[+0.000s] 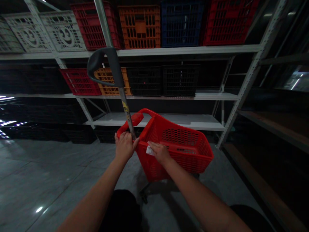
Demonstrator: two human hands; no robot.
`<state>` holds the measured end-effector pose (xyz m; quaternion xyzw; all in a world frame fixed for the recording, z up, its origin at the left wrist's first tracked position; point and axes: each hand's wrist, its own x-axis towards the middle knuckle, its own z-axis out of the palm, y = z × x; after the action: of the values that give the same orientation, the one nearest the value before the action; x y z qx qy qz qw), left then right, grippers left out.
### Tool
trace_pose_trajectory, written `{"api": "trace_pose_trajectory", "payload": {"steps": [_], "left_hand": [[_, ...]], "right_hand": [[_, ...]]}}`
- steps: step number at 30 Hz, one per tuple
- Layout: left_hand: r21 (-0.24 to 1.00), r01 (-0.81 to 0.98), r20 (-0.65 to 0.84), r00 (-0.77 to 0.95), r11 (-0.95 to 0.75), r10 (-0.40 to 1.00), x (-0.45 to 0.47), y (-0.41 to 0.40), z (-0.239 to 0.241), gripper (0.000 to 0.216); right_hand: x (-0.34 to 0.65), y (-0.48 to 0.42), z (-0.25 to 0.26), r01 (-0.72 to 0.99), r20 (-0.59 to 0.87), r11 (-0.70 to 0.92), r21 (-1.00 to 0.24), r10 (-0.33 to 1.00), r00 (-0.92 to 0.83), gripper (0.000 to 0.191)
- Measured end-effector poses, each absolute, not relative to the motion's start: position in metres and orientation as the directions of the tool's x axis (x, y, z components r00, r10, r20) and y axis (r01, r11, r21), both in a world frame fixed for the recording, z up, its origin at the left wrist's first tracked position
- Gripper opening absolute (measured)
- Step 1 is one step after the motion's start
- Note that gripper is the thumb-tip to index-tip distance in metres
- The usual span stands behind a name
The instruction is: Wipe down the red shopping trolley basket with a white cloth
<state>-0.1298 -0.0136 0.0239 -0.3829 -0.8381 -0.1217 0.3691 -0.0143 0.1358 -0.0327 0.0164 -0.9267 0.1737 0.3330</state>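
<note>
A red plastic shopping cart (202, 154) with perforated basket walls stands in front of me. My left hand (125, 145) is closed over the rim at its handle end, beside the foot of an upright metal pole (129, 120). The pole carries a dark grey loop-shaped grip (117, 67) and a yellow sticker; how it is fixed to the cart is hidden by my hand. With my right hand (159, 152) I press a small white wipe (150, 150), perhaps paper or cloth, against the near side rim. Part of the wipe is hidden under my fingers.
Behind the cart runs a white metal shelf rack (217, 96) with red, orange (140, 27), blue (182, 24), black and white (65, 32) plastic crates. A rack upright (251, 71) and more shelving rise at the right. The grey floor (48, 180) extends to the left.
</note>
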Motion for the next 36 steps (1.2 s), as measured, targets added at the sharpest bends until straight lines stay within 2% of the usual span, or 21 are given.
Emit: {"api": "trace_pose_trajectory", "payload": {"steps": [3, 6, 10, 12, 19, 24, 28, 32, 36], "left_hand": [[-0.067, 0.742, 0.703, -0.439, 0.667, 0.559, -0.131, -0.015, 0.024, 0.036], [-0.073, 0.737, 0.693, -0.447, 0.672, 0.565, -0.136, -0.016, 0.024, 0.035], [-0.083, 0.738, 0.676, -0.452, 0.670, 0.582, -0.146, -0.017, 0.024, 0.034], [-0.065, 0.735, 0.681, -0.462, 0.675, 0.568, -0.148, -0.016, 0.024, 0.035], [0.061, 0.658, 0.725, -0.546, 0.750, 0.420, -0.135, -0.008, 0.019, 0.042], [0.006, 0.656, 0.726, -0.522, 0.755, 0.448, -0.137, -0.011, 0.019, 0.044], [-0.022, 0.664, 0.714, -0.513, 0.748, 0.477, -0.152, -0.014, 0.019, 0.047], [-0.031, 0.679, 0.707, -0.504, 0.733, 0.497, -0.167, -0.014, 0.018, 0.050], [-0.008, 0.678, 0.697, -0.523, 0.735, 0.490, -0.175, -0.012, 0.017, 0.054]], "right_hand": [[0.013, 0.160, -0.050, -0.128, 0.614, 0.949, -0.289, 0.081, -0.785, 0.042], [0.061, 0.192, -0.069, -0.015, 0.586, 0.968, -0.250, 0.139, -0.798, 0.042], [0.121, 0.228, -0.088, 0.212, 0.582, 0.953, -0.216, 0.300, -0.756, 0.045], [0.130, 0.233, -0.092, 0.261, 0.588, 0.940, -0.218, 0.340, -0.734, 0.045], [0.037, 0.168, -0.064, 0.124, 0.586, 0.939, -0.321, 0.300, -0.753, 0.043], [-0.001, 0.141, -0.049, 0.055, 0.559, 0.944, -0.324, 0.238, -0.794, 0.044], [0.053, 0.177, -0.067, 0.159, 0.537, 0.936, -0.314, 0.313, -0.783, 0.042], [0.134, 0.226, -0.094, 0.312, 0.573, 0.910, -0.274, 0.415, -0.707, 0.042], [0.169, 0.246, -0.108, 0.417, 0.605, 0.860, -0.294, 0.505, -0.615, 0.043]]}}
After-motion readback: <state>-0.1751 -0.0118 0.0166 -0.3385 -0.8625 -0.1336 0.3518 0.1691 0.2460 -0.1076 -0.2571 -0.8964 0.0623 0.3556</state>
